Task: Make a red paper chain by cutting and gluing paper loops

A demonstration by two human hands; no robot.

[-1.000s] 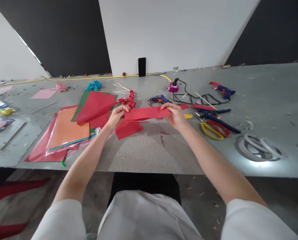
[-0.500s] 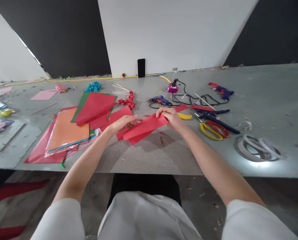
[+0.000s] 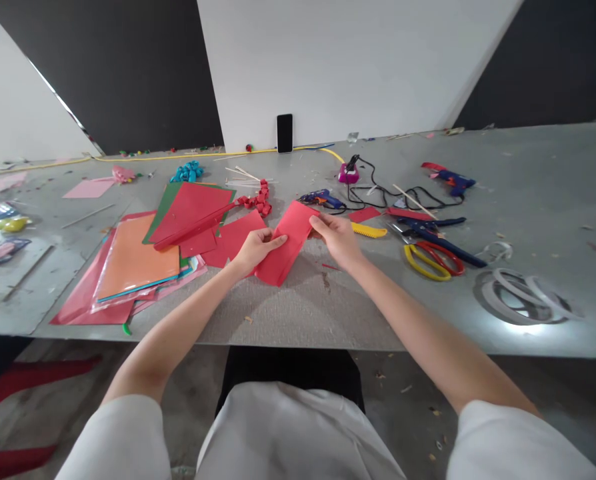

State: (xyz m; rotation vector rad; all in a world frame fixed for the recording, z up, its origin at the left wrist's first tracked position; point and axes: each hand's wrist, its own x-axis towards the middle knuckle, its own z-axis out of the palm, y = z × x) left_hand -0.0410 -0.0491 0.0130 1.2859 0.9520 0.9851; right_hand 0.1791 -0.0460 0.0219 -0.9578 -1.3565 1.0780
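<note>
Left fingers: the left hand (image 3: 256, 249) pinches the red paper strip (image 3: 287, 244) along its left edge, thumb on top.
Right fingers: the right hand (image 3: 339, 239) grips the upper right edge of the strip between thumb and fingers.
Red paper strip: slanted between both hands, above the near part of the grey table (image 3: 298, 320).
Left of the hands: a red sheet (image 3: 242, 235), then an orange sheet (image 3: 139, 257) on a pile.
Beyond: a blue glue gun (image 3: 321, 197), apparently, though its shape is small and partly muddled.
Right of the hands: the yellow cutter (image 3: 369, 231), then scissors with yellow and red handles (image 3: 432, 261).
Against the wall: a phone (image 3: 285, 133), upright.
</note>
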